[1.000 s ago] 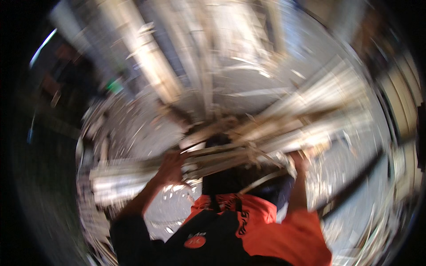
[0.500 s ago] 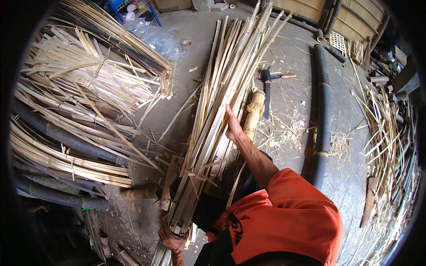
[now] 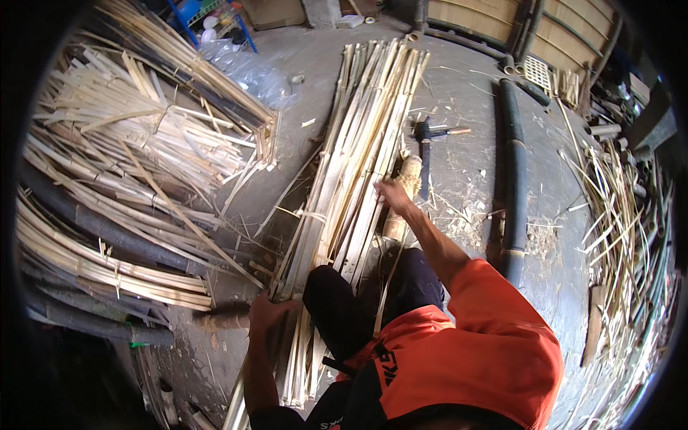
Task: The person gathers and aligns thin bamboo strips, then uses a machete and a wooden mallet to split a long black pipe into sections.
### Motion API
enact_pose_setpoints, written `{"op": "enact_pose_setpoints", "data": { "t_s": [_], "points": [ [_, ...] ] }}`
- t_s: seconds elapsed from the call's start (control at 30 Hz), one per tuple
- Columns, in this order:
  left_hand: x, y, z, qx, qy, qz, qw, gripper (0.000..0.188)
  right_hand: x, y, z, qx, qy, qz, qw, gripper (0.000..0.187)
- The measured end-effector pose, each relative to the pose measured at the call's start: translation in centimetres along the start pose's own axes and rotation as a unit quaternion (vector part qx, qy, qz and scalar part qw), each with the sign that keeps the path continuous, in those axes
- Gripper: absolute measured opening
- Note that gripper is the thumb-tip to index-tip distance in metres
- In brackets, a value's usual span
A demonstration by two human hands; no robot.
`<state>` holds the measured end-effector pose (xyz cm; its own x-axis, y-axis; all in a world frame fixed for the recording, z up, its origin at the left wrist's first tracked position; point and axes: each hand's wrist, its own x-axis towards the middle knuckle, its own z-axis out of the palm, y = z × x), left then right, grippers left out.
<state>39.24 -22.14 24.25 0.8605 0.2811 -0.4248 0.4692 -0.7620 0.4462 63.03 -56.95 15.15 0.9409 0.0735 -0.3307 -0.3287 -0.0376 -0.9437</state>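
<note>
bundle of split bamboo strips (image 3: 351, 172) on a grey floor (image 3: 466, 79), viewed from above; clock directions run from the middle of the view. the bundle lies lengthwise from just past 12 o'clock down to 7 o'clock, its strips roughly parallel. the left hand (image 3: 269, 313), at 7 o'clock, rests against the bundle's left edge, thumb spread over the strips; its fingers are largely hidden, so whether it grips cannot be told. the right hand (image 3: 391, 193), at 2 o'clock, is partly curled at the right edge, fingertips against the outer strips; how firmly it closes cannot be told. a dark-clad knee (image 3: 326, 290) covers part of the bundle toward 6 o'clock.

just beside the right hand is a short bamboo log (image 3: 411, 178), with a dark tool (image 3: 425, 154) beyond it at 2 o'clock. the floor here is scuffed and scattered with shavings (image 3: 466, 209). a long dark pole (image 3: 515, 172) lies toward 3 o'clock; loose strips (image 3: 620, 215) heap beyond it at the room's edge. at 10 o'clock spreads a pile of pale strips (image 3: 136, 136). clear plastic sheeting (image 3: 247, 77) and a blue rack (image 3: 247, 32) occupy 11 o'clock; tan wall panels (image 3: 573, 36) stand between 1 and 2 o'clock.
</note>
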Motion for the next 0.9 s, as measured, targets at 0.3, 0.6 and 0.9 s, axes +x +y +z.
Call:
{"op": "enact_pose_setpoints", "data": {
  "t_s": [0.3,0.6,0.9],
  "points": [
    [7.3,-13.8,8.4,-0.099,-0.007,0.162,0.982,0.087,-29.4,20.2,-15.4,-0.065,0.283,0.221,0.931,0.023],
    [2.1,2.5,4.3,-0.126,-0.162,0.090,0.974,0.097,-37.1,6.0,-5.7,-0.417,0.001,0.075,0.906,0.072],
    [-14.5,8.3,0.4,0.105,-0.308,0.136,0.936,0.087,-46.8,-7.4,-1.3,-0.386,0.016,0.298,0.873,0.092]
  ]
}}
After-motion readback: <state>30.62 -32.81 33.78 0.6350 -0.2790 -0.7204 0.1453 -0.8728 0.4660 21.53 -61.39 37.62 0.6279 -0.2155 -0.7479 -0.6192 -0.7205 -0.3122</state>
